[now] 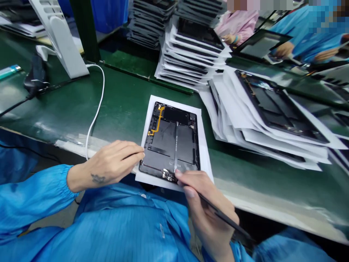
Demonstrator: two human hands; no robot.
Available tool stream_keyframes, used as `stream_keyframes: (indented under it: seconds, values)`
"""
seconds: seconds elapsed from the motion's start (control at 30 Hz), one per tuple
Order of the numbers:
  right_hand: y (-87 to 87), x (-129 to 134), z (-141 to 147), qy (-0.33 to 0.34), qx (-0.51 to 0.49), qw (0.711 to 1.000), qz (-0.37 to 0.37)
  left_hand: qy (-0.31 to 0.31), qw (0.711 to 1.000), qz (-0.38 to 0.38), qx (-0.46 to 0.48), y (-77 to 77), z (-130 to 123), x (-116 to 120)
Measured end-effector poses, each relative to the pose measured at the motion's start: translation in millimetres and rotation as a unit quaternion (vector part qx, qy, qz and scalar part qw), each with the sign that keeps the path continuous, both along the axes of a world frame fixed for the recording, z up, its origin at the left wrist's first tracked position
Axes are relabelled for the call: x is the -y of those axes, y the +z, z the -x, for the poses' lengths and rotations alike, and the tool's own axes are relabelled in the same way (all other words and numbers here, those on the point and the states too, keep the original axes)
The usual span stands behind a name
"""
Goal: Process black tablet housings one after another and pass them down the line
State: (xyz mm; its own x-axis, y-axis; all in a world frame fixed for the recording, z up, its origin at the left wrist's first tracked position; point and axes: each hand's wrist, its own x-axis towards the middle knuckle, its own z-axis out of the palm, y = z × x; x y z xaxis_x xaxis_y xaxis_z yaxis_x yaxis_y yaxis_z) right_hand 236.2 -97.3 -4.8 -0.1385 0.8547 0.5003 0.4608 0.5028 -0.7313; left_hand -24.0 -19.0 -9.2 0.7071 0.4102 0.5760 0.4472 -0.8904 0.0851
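Note:
An opened tablet (171, 138) lies on a white paper sheet (206, 163), its dark inside facing up. An orange flex cable (156, 125) runs down its upper left side, and a small circuit board (169, 175) shows at its near edge. My left hand (111, 162) has its fingers stretched out, with the tips at the tablet's left edge; its thumb is hidden. Held in my closed right hand (208, 207) is a thin black stick-like tool (229, 220). The right index fingertip is beside the circuit board; the tool's working end is hidden.
Stacked tablets with paper sheets (188, 54) stand behind, and another pile (267, 116) lies to the right. A white stand (60, 43) with a white cable (100, 98) is on the left of the green bench (125, 98). Two people sit across, hands (285, 49) on the far side.

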Motion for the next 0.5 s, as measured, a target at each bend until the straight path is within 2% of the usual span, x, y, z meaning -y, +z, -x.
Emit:
stream_keyframes:
  seconds: [0.23,0.3,0.37,0.43,0.5]
  values:
    - [-7.2,-15,15,0.015,-0.027,0.999,-0.015,-0.052,0.998,0.012,-0.045,-0.8,4,9]
    - [-5.8,-18,19,0.017,-0.027,0.999,-0.03,-0.032,0.996,0.084,-0.023,-0.2,3,8]
    - [-3.3,-18,21,0.018,-0.038,0.998,-0.045,0.005,0.981,0.188,0.042,0.5,3,1]
    - [-1.8,-17,22,0.009,-0.061,0.996,-0.058,0.017,0.946,0.304,0.112,1.2,4,-12]
    - [-3.4,-17,21,-0.009,-0.084,0.994,-0.074,-0.007,0.898,0.41,0.158,2.8,1,-28]
